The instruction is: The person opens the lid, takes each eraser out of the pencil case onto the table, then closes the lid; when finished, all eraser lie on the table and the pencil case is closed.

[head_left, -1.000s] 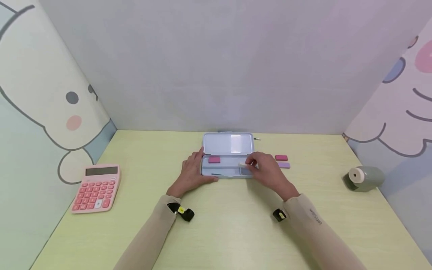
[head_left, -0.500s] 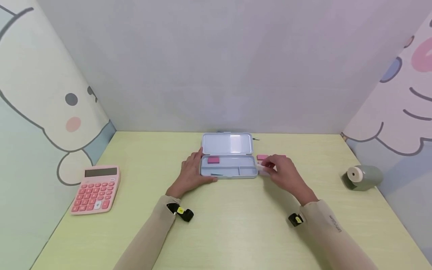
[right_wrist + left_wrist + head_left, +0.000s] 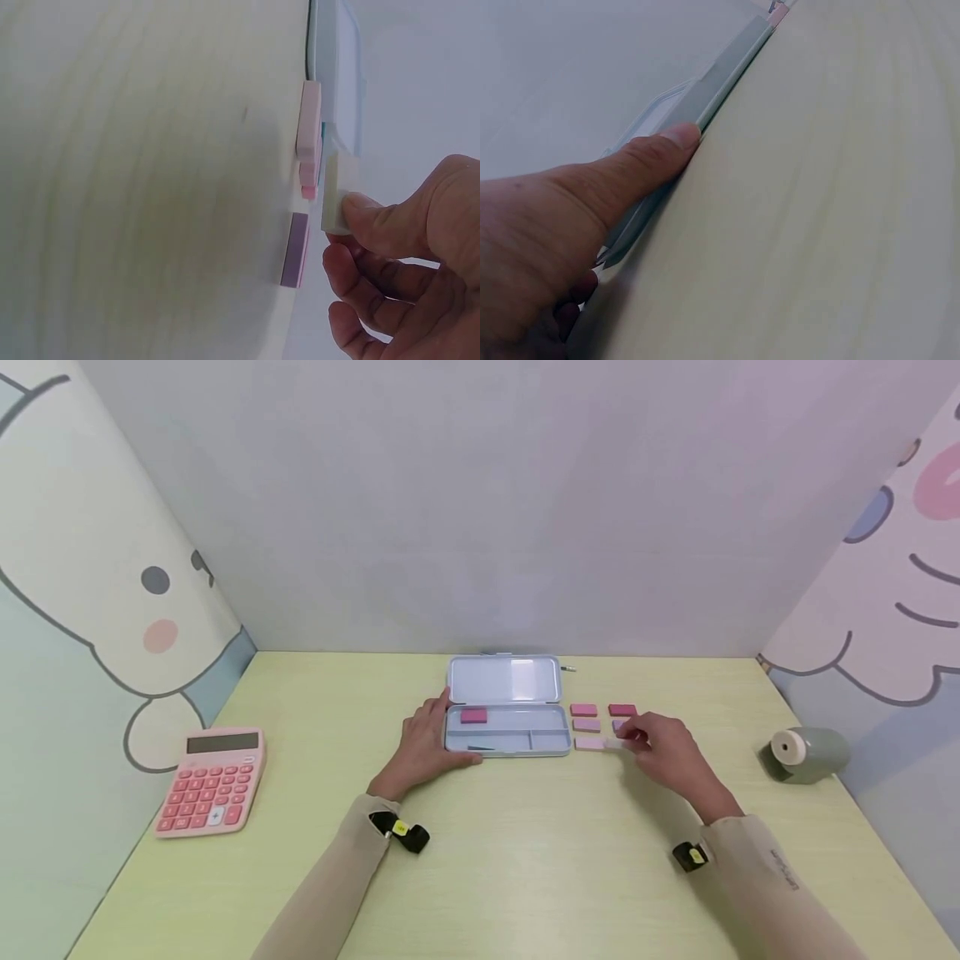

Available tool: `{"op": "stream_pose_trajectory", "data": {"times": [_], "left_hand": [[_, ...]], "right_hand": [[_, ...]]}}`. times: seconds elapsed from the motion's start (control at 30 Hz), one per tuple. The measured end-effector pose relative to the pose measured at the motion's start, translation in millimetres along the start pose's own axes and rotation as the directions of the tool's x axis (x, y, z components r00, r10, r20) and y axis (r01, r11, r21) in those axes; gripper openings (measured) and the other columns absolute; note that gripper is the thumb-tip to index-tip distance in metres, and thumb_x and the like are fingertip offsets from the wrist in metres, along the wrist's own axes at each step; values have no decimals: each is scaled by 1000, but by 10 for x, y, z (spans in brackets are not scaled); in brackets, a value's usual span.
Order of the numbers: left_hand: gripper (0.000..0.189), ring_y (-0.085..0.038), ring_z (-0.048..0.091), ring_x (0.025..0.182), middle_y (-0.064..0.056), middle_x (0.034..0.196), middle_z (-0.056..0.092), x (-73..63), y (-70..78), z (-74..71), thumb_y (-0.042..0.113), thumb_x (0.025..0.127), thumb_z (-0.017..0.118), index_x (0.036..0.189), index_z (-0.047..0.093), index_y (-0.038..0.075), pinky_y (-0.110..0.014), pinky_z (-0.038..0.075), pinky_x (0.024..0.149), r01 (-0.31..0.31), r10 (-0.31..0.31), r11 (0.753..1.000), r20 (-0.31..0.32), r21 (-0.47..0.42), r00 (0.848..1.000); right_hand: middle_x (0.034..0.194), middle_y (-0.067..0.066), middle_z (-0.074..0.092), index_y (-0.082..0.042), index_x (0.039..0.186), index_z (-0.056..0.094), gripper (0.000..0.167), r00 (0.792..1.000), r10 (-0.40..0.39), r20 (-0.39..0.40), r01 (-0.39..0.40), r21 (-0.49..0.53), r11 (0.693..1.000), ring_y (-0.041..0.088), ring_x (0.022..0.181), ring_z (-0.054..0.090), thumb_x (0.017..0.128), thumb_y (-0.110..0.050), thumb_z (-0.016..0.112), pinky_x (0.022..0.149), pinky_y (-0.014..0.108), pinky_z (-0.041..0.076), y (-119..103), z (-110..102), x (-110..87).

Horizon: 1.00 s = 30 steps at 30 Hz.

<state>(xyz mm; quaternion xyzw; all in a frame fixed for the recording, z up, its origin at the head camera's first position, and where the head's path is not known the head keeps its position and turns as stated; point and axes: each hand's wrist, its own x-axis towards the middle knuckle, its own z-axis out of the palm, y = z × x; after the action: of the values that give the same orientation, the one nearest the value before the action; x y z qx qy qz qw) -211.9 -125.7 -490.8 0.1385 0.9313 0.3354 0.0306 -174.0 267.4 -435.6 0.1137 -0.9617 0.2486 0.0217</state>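
Note:
A pale blue pencil case (image 3: 517,718) lies with its lid raised at the back. One magenta eraser (image 3: 473,716) sits in its rear compartment. My left hand (image 3: 423,743) braces the case's left end, its straight thumb (image 3: 656,154) pressing the front edge. Between thumb and fingertips, my right hand (image 3: 666,752) pinches a cream-white eraser (image 3: 334,195), just above the table in the right wrist view. Beside it stand a pale pink eraser (image 3: 589,743), a lilac eraser (image 3: 295,251) partly hidden by the hand in the head view, and a dark magenta eraser (image 3: 622,710).
More pink block erasers (image 3: 583,710) lie between the case and the right hand. A slim dark strip (image 3: 482,748) is in the front compartment. A pencil-like tip (image 3: 568,668) pokes out behind the lid. A pink calculator (image 3: 212,783) lies left; a grey-green sharpener-like device (image 3: 806,755) stands right.
My right hand has moved from over the case's right end to the right, carrying the white eraser past the rows of erasers. The left hand has stayed on the case.

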Motion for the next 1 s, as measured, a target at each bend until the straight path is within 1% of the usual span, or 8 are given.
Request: {"op": "stream_pose_trajectory", "data": {"times": [0.1, 0.3, 0.43, 0.57, 0.7, 0.87, 1.0], "left_hand": [[133, -40, 40, 150, -19, 165, 41, 4, -9, 5, 56, 77, 93, 174, 13, 11, -62, 26, 128, 0, 0, 1000, 0, 2, 1000], [133, -39, 40, 150, -19, 165, 41, 7, -10, 6, 56, 78, 92, 174, 12, 12, -62, 26, 129, 0, 0, 1000, 3, 7, 1000], [133, -39, 39, 151, -19, 166, 40, 4, -3, 2, 56, 77, 93, 174, 12, 12, -62, 25, 129, 3, -3, 1000, 6, 0, 1000], [133, -39, 39, 151, -19, 166, 39, 1, -2, 4, 56, 78, 92, 174, 13, 11, -62, 26, 128, 4, -4, 1000, 7, 4, 1000], [132, -38, 40, 151, -19, 166, 40, 4, 1, 9, 56, 78, 92, 174, 13, 11, -62, 27, 128, 6, -6, 1000, 6, 2, 1000], [133, -38, 39, 153, -19, 166, 39, 5, 2, 9, 55, 78, 93, 174, 12, 12, -61, 25, 129, 10, -10, 1000, 6, 4, 1000], [133, -38, 40, 151, -19, 166, 40, 8, 8, 5, 55, 78, 93, 174, 13, 12, -61, 26, 128, 10, -10, 1000, 5, -2, 1000]], "right_hand": [[98, 14, 78, 1, 102, 79, 14, 999, 24, 26, -23, -17, 1000, 24, 83, 62, 92, 6, 72, 76, 38, 51, 63, 3, -3], [101, 15, 78, -1, 103, 79, 18, 996, 67, 58, -65, -43, 997, 28, 88, 65, 92, 6, 67, 82, 45, 54, 150, -5, 19], [101, 17, 78, -1, 102, 80, 19, 996, 59, 60, -55, -58, 997, 29, 88, 65, 93, 6, 66, 83, 48, 55, 176, -17, 29], [102, 19, 77, 1, 105, 81, 16, 996, 64, 60, -59, -74, 996, 30, 87, 65, 94, 3, 70, 81, 48, 55, 192, -21, 35], [103, 19, 76, 1, 110, 81, 17, 995, 75, 68, -70, -73, 995, 31, 90, 67, 95, -3, 75, 80, 47, 56, 202, -26, 34], [100, 17, 76, 0, 109, 81, 17, 996, 51, 68, -47, -71, 996, 30, 89, 68, 94, -3, 75, 76, 43, 55, 225, -24, 35], [100, 16, 76, -1, 109, 81, 17, 997, 41, 68, -36, -76, 996, 30, 90, 69, 94, -3, 75, 77, 45, 56, 240, -17, 47]]}}
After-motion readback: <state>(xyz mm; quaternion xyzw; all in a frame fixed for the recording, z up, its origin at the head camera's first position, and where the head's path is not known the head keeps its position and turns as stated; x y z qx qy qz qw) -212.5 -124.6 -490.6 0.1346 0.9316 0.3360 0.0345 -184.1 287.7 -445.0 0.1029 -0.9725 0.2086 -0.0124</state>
